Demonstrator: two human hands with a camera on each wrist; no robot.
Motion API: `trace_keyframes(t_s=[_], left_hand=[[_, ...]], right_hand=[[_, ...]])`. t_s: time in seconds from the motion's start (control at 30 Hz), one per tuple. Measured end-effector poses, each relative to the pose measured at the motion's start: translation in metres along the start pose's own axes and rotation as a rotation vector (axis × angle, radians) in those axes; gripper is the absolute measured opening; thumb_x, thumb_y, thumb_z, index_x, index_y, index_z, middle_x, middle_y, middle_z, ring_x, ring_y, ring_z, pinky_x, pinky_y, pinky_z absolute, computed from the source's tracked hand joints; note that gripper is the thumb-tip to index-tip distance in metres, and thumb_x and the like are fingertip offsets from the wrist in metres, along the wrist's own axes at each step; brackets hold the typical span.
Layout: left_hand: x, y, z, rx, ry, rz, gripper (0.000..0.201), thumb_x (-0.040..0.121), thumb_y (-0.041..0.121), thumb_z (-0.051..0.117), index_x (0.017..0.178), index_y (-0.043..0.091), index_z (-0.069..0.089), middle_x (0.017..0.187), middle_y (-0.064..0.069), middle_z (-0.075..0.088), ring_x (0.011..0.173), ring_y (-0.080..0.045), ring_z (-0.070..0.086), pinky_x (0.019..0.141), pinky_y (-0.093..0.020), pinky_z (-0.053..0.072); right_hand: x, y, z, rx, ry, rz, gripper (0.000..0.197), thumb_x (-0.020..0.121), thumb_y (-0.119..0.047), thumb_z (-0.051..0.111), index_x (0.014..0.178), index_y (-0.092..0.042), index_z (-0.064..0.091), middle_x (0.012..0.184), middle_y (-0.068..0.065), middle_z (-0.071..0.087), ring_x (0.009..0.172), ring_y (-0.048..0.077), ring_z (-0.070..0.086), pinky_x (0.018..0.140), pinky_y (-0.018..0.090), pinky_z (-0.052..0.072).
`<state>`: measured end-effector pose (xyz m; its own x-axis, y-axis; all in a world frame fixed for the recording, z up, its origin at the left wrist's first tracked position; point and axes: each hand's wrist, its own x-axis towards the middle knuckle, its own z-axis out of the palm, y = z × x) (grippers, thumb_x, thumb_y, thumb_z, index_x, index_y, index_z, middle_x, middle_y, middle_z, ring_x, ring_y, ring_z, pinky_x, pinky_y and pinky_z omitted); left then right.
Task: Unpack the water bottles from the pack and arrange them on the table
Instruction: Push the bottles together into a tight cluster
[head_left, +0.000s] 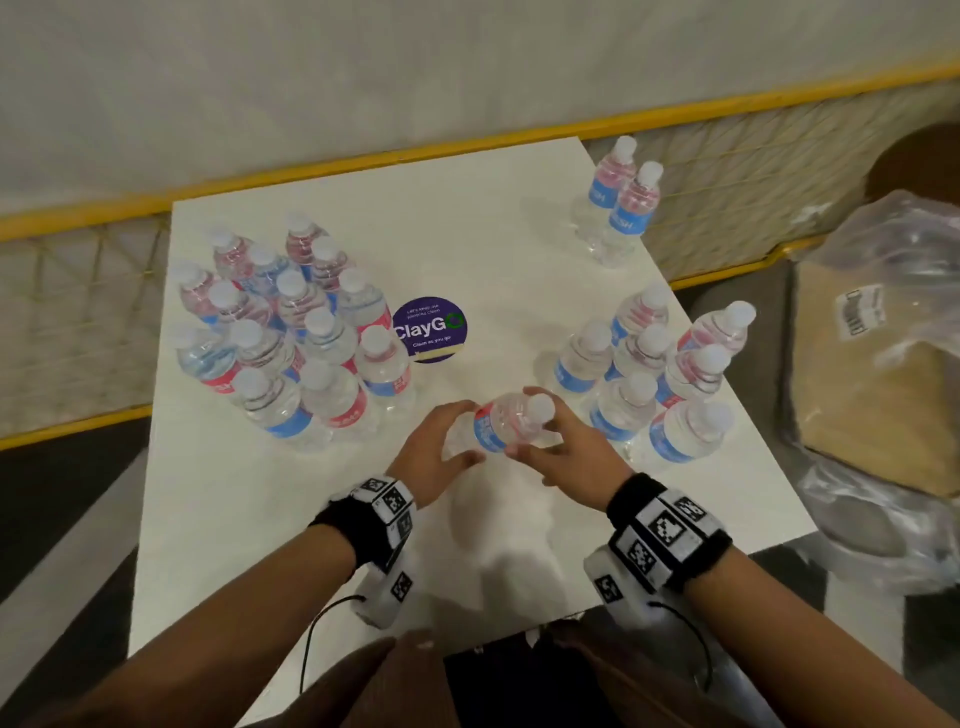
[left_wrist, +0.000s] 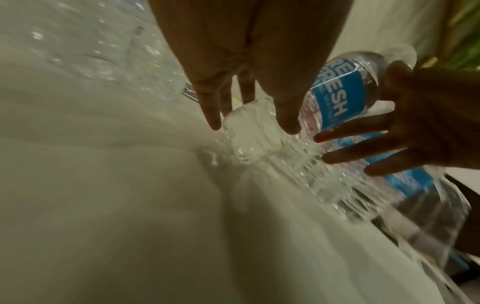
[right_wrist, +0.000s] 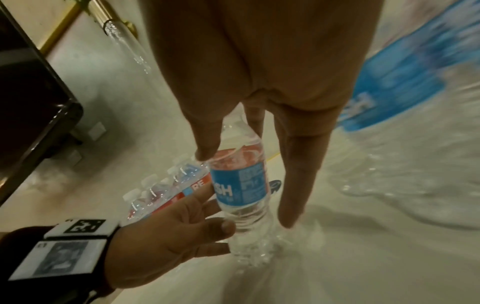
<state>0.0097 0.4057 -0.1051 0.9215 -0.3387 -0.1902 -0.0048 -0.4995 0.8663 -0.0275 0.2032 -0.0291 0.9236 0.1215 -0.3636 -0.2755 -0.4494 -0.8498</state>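
A small clear water bottle (head_left: 498, 426) with a blue label hangs tilted just above the white table (head_left: 493, 249), cap toward the right. My left hand (head_left: 470, 432) holds its base between thumb and fingers. My right hand (head_left: 524, 421) holds its upper part near the cap. In the left wrist view my left hand (left_wrist: 252, 126) touches the bottle's (left_wrist: 337, 98) ribbed bottom. In the right wrist view my right hand (right_wrist: 246, 189) straddles the bottle (right_wrist: 241, 185). A tight cluster of several bottles (head_left: 291, 332) stands at the table's left.
Several loose bottles (head_left: 654, 374) stand at the table's right edge, and two more bottles (head_left: 621, 202) at the far right corner. A purple round sticker (head_left: 430, 328) lies mid-table. A plastic-wrapped brown box (head_left: 883, 364) sits beyond the right edge. A yellow rail (head_left: 363, 161) runs behind.
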Motion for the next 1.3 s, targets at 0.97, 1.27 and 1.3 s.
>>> trace_keyframes(t_s=[0.97, 1.27, 1.3], left_hand=[[0.003, -0.181, -0.172, 0.070, 0.311, -0.514, 0.104, 0.046, 0.047, 0.091, 0.122, -0.006, 0.044, 0.115, -0.015, 0.061, 0.097, -0.021, 0.067, 0.087, -0.043, 0.056], [0.008, -0.125, -0.192, 0.018, 0.371, -0.447, 0.104, 0.051, 0.033, 0.092, 0.134, 0.000, 0.037, 0.122, -0.014, 0.057, 0.100, -0.026, 0.062, 0.088, -0.027, 0.052], [0.006, -0.119, -0.186, -0.005, 0.441, -0.428, 0.115, 0.051, 0.026, 0.093, 0.140, 0.002, 0.026, 0.134, -0.009, 0.047, 0.115, -0.022, 0.053, 0.100, -0.029, 0.042]], right_hand=[[0.118, -0.033, 0.148, 0.004, -0.068, -0.009, 0.143, 0.051, -0.029, 0.088, 0.146, -0.035, -0.018, 0.150, 0.005, 0.031, 0.136, 0.028, 0.035, 0.110, 0.051, 0.033], [0.114, -0.044, 0.155, 0.059, -0.037, -0.028, 0.132, 0.064, -0.017, 0.084, 0.149, -0.027, -0.017, 0.152, -0.002, 0.031, 0.138, 0.021, 0.034, 0.113, 0.042, 0.032], [0.111, -0.041, 0.151, 0.043, -0.045, -0.041, 0.131, 0.065, -0.017, 0.084, 0.149, -0.028, -0.016, 0.152, -0.002, 0.030, 0.138, 0.022, 0.033, 0.113, 0.042, 0.032]])
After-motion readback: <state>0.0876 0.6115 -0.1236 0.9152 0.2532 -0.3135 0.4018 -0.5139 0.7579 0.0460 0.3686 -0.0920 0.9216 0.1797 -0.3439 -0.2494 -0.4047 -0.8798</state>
